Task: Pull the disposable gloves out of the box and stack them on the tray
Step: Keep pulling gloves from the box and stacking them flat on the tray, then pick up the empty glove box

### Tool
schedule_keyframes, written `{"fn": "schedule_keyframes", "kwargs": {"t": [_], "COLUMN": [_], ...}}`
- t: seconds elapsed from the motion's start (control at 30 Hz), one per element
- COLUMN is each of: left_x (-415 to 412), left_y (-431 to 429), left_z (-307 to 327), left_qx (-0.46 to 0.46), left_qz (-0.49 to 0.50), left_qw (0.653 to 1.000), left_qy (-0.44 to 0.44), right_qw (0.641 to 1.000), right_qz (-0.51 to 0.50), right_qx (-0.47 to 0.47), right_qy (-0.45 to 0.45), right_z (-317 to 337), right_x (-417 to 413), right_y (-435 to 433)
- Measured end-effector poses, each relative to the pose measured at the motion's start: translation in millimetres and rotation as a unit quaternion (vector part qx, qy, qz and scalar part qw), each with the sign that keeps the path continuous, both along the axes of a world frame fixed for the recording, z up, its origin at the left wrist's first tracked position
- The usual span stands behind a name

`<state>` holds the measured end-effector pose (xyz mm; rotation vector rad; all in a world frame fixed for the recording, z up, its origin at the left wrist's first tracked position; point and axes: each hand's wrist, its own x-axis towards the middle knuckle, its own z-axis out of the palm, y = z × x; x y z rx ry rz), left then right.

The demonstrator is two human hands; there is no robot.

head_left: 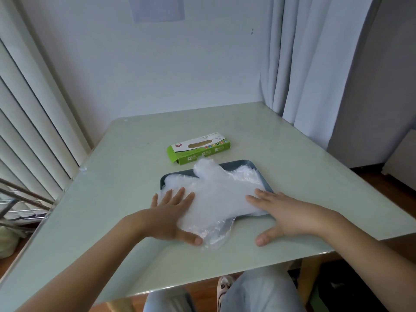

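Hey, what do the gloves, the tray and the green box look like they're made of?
Gloves: thin clear plastic film, probably polyethylene; translucent, crinkled, with glints. Tray: smooth matte blue-grey, rounded corners, likely moulded plastic, though painted metal is possible. Green box: printed cardboard, slightly glossy, with a folded flap open at one end.

A pale green tabletop (258,136) fills the middle, its far edge against a white wall (157,75) where a sheet of paper (157,7) hangs at the top. White vertical blinds (27,120) run down the left side, with the thin metal bars of a rack (20,199) below them, and a pale curtain (315,64) hangs in folds at the right, reaching down behind the far right corner. Wooden floor (387,183) shows to the right and under the tabletop's near edge, where a patterned slipper (224,287) is seen.
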<state>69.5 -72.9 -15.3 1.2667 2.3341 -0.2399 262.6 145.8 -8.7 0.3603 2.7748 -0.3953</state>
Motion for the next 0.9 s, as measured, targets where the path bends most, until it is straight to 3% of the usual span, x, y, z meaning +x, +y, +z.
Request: {"fn": "schedule_keyframes", "kwargs": {"t": [0.1,0.3,0.4,0.47,0.67,0.9], "left_x": [-15,-51,-65,-79,-130,-152], "left_y": [-19,-42,-36,-26,29,95], "left_z": [13,45,57,57,32,15], "left_qx": [0.010,0.038,0.130,0.206,0.316,0.310], "left_qz": [0.004,0.041,0.100,0.168,0.324,0.238], "left_qw": [0.999,0.996,0.982,0.952,0.872,0.920], "left_qy": [-0.040,-0.073,-0.091,-0.149,-0.186,-0.038], "right_qw": [0.998,0.971,0.958,0.955,0.958,0.974], "right_qz": [-0.047,-0.100,-0.100,-0.107,-0.168,-0.219], "right_qx": [-0.035,-0.093,-0.114,-0.117,-0.114,0.017], "right_qy": [0.030,0.198,0.242,0.251,0.201,0.052], "right_z": [14,45,51,51,30,-18], "right_x": [4,-20,-47,-74,-154,-181], "right_y": [8,32,44,52,84,109]}}
